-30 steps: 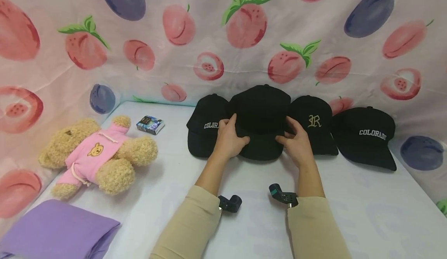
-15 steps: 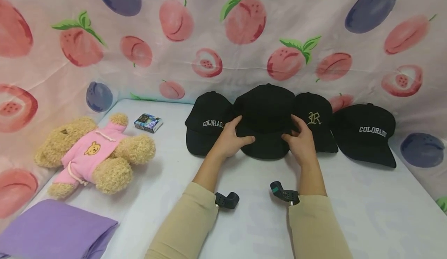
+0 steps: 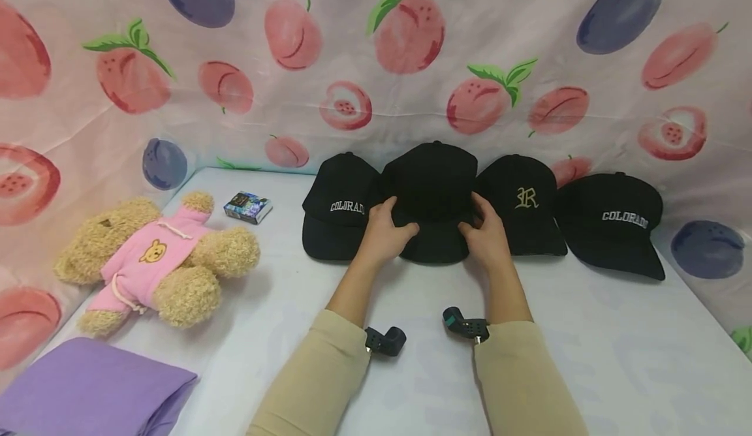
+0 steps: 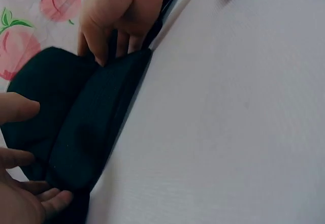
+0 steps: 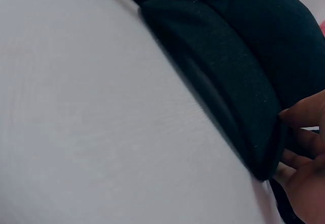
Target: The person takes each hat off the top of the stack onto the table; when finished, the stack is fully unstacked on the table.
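Observation:
A plain black cap [image 3: 437, 181] stands third from the right in a row of black caps, its brim toward me. My left hand [image 3: 382, 233] grips its left side, thumb at the brim edge. On the other side my right hand [image 3: 490, 233] holds it, thumb at the brim's right edge. The left wrist view shows the cap's brim [image 4: 91, 127] between both hands; the right wrist view shows the brim's front edge [image 5: 213, 71] close to the white surface. Left of it, a COLORADO cap [image 3: 335, 227] is partly covered by my left hand and the plain cap.
To the right stand a cap with a gold R [image 3: 517, 194] and another COLORADO cap [image 3: 611, 217]. On the left lie a teddy bear [image 3: 141, 253] in pink, a small box [image 3: 248, 207] and folded purple cloth [image 3: 88, 390]. A fruit-print curtain [image 3: 399, 109] hangs behind.
Held by both hands, the plain cap shifted slightly right, then back left. The left COLORADO cap has also shifted a little left, and more of the R cap's left side shows.

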`<act>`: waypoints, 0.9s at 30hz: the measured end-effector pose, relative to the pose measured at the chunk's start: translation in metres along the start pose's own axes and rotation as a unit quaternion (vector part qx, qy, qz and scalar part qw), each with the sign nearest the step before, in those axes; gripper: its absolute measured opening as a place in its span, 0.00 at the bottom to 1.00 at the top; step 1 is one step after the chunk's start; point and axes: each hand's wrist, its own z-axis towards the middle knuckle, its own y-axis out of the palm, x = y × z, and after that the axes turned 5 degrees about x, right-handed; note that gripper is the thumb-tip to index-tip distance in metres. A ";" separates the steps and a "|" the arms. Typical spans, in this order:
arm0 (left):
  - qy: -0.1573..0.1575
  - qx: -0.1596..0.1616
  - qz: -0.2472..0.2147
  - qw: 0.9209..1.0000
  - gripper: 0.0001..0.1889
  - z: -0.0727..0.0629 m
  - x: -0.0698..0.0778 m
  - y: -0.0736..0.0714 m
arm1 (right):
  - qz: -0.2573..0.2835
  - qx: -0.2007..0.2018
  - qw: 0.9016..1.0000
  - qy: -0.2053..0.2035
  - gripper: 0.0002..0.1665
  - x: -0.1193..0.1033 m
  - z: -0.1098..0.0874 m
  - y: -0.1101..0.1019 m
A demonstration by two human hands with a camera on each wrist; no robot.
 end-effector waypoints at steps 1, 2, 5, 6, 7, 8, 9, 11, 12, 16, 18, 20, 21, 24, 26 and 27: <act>-0.002 0.003 -0.002 1.000 0.42 0.000 0.001 0.000 | -0.001 -0.001 1.000 -0.002 0.42 0.000 0.001 0.000; -0.004 0.005 -0.003 1.000 0.42 0.000 0.003 0.001 | -0.002 -0.001 1.000 -0.003 0.42 0.000 0.002 0.001; -0.006 0.006 0.001 1.000 0.42 0.000 0.005 0.002 | -0.007 -0.003 1.000 -0.003 0.40 0.000 0.003 0.001; -0.007 0.007 0.003 1.000 0.42 0.000 0.006 0.003 | -0.009 -0.005 1.000 -0.001 0.40 0.000 0.003 0.001; -0.007 0.006 0.006 1.000 0.42 0.000 0.006 0.003 | -0.011 -0.004 1.000 0.000 0.40 0.000 0.003 0.001; -0.008 0.006 0.009 1.000 0.42 0.000 0.006 0.004 | -0.012 -0.002 1.000 0.001 0.40 0.001 0.003 0.001; -0.009 0.004 0.012 1.000 0.42 0.001 0.006 0.005 | -0.014 0.001 1.000 0.002 0.39 0.001 0.004 0.000; -0.009 0.000 0.019 1.000 0.43 0.002 0.006 0.007 | -0.014 0.007 1.000 0.004 0.40 0.003 0.004 0.000; -0.009 -0.003 0.022 1.000 0.43 0.002 0.006 0.008 | -0.015 0.008 1.000 0.005 0.40 0.004 0.004 0.000; -0.004 -0.010 0.035 0.999 0.46 0.003 0.003 0.010 | -0.012 0.001 1.000 0.007 0.46 0.006 0.003 0.001; -0.003 -0.007 0.045 0.999 0.48 0.004 0.002 0.012 | -0.013 -0.006 1.000 0.007 0.50 0.007 0.002 0.002; -0.006 -0.002 0.060 0.998 0.49 0.004 0.001 0.014 | -0.018 -0.009 1.000 0.006 0.52 0.006 0.002 0.003; -0.007 0.000 0.068 0.998 0.49 0.004 0.001 0.016 | -0.023 -0.010 1.000 0.006 0.54 0.006 0.001 0.003; -0.014 0.010 0.086 0.996 0.49 0.003 0.003 0.019 | -0.052 -0.017 0.998 0.010 0.57 0.004 0.002 0.004; -0.016 0.015 0.091 0.996 0.49 0.002 0.004 0.020 | -0.075 -0.021 0.997 0.014 0.59 0.002 0.001 0.005; -0.016 0.018 0.091 0.996 0.49 0.001 0.004 0.021 | -0.089 -0.023 0.996 0.015 0.60 0.002 0.001 0.006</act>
